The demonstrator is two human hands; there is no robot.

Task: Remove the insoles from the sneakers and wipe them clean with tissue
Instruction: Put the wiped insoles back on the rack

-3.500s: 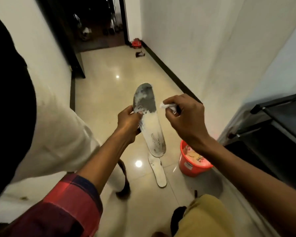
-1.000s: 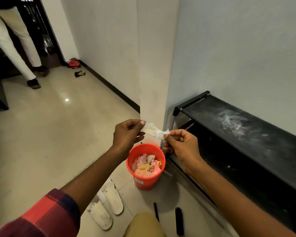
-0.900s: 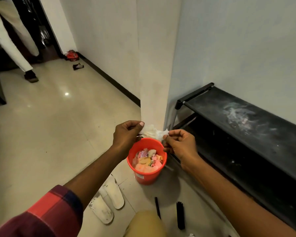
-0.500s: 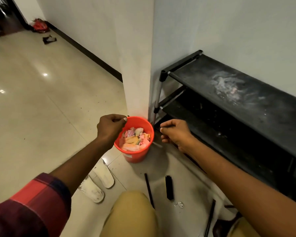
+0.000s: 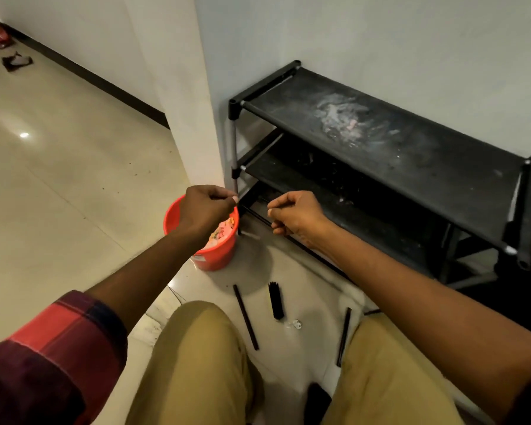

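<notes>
My left hand (image 5: 207, 207) hovers over an orange bucket (image 5: 170, 216) full of crumpled paper scraps, its fingers curled with nothing seen in them. My right hand (image 5: 295, 214) hangs just right of the bucket, in front of the shoe rack, its fingers also curled and holding nothing. No tissue shows in either hand. Part of a white insole (image 5: 154, 322) lies on the floor, mostly hidden by my left forearm and knee. The sneakers are not clearly in view.
A black shoe rack (image 5: 380, 142) with dusty shelves stands against the wall on the right. A black brush (image 5: 276, 300) and two thin black rods (image 5: 246, 317) (image 5: 344, 335) lie on the tiles between my knees. A white wall corner (image 5: 196, 118) rises behind the bucket.
The tissue stretched between both hands a second ago is gone from view. Both hands have dropped lower, to the bucket. My view has tilted down and to the right.
</notes>
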